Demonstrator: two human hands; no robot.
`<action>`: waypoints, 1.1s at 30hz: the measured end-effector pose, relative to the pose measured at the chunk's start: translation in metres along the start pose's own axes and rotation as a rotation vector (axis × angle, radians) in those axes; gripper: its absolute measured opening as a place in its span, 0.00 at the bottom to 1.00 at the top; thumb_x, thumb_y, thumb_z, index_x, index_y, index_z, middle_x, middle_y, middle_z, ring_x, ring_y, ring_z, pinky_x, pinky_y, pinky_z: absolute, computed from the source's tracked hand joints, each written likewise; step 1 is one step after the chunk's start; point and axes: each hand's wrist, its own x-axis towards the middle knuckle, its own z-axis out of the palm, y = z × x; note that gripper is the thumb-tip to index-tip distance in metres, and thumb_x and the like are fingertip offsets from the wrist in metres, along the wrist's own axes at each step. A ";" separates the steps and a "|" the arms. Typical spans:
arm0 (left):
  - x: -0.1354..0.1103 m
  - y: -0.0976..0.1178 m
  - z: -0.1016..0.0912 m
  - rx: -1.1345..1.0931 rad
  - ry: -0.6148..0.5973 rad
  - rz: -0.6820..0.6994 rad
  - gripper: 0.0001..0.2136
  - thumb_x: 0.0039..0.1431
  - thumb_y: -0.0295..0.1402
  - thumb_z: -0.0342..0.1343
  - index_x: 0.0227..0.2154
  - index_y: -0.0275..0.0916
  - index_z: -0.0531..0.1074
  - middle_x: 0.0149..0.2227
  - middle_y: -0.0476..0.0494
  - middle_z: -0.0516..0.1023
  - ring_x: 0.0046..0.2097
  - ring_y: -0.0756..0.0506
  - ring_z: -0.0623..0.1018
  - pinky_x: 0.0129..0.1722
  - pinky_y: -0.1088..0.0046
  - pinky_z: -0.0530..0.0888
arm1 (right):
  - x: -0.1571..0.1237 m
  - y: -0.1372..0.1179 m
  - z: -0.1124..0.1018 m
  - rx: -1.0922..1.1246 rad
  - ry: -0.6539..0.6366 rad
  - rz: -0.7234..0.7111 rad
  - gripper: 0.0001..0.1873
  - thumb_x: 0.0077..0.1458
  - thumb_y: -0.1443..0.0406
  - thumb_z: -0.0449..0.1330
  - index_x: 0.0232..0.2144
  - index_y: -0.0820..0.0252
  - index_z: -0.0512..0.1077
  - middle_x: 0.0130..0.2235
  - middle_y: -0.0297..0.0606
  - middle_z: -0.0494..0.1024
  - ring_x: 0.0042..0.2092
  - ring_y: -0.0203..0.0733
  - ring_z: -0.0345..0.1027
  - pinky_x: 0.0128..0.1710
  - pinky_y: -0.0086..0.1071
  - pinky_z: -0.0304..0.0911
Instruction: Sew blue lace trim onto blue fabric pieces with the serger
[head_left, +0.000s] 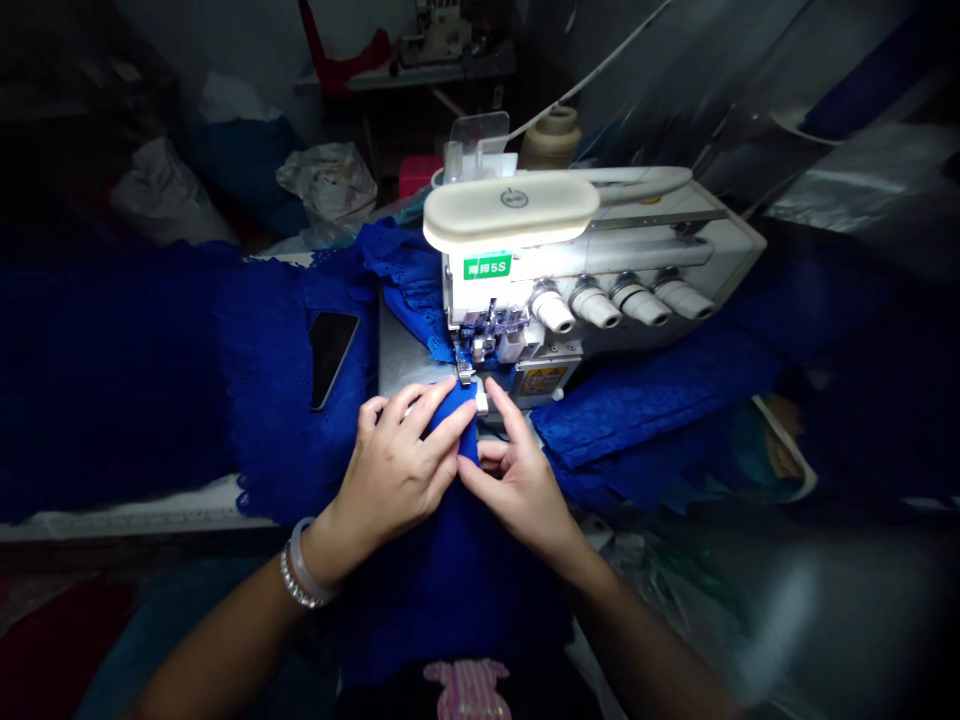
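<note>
A smartphone (333, 358), a thread cone (550, 140)

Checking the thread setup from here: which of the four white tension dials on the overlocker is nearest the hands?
The leftmost dial, closest to the right hand; the other three stand farther right.

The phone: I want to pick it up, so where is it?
In the head view, the black smartphone lies on the blue lace fabric, left of the overlock machine and above the left hand.

L hand (397, 470) fingers extended, slanting fwd-right; R hand (521, 490) fingers bent, right beside L, both palms down.
</note>
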 end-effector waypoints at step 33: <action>0.060 0.062 0.022 -0.805 0.192 0.193 0.07 0.61 0.22 0.52 0.38 0.34 0.74 0.48 0.36 0.79 0.54 0.41 0.77 0.55 0.59 0.76 | -0.036 -0.025 -0.134 -1.095 0.282 -0.653 0.19 0.55 0.61 0.63 0.48 0.60 0.72 0.51 0.50 0.77 0.55 0.57 0.68 0.56 0.54 0.60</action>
